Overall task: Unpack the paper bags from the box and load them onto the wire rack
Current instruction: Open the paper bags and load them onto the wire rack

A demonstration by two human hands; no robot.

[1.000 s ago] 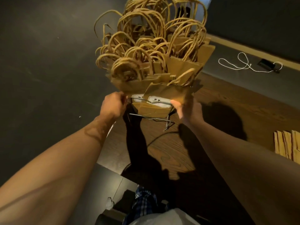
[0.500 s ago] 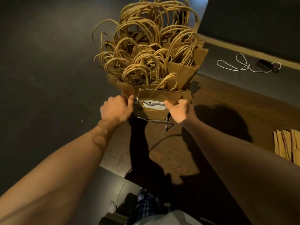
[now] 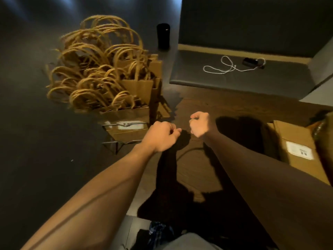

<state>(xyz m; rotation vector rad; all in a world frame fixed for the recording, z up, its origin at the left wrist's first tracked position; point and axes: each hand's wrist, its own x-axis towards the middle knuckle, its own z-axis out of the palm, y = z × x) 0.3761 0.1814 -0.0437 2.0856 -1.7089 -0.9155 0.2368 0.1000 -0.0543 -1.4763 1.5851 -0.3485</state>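
Wire rack (image 3: 124, 136): left of the frame's centre, its thin metal rails showing at the near end; it stands at the left edge of the wooden worktop (image 3: 225, 109).
Rack contents: a dense row of brown paper bags (image 3: 108, 83) standing upright, their twisted handles looping up toward the upper left of the frame.
Rack label: a white tag (image 3: 130, 125) on the near rail; its marks are too blurred to read.
Box (image 3: 295, 147): cardboard, at the right edge of the frame, on the worktop; what it holds cannot be seen.
Box label: a white sticker (image 3: 300, 150) on its near face, print too small to read.
Left hand (image 3: 161, 137): centre of the frame, just right of the rack's near end, fingers curled with nothing in them.
Right hand (image 3: 201, 124): near the left hand but apart from it, fingers curled into a loose fist, holding nothing.
Open room: bare worktop lies between the rack and the box, under both hands.
Background: a white cord (image 3: 228, 66) and a small black device (image 3: 249, 61) on the grey ledge, upper right; a dark cylinder (image 3: 163, 36) at top centre.
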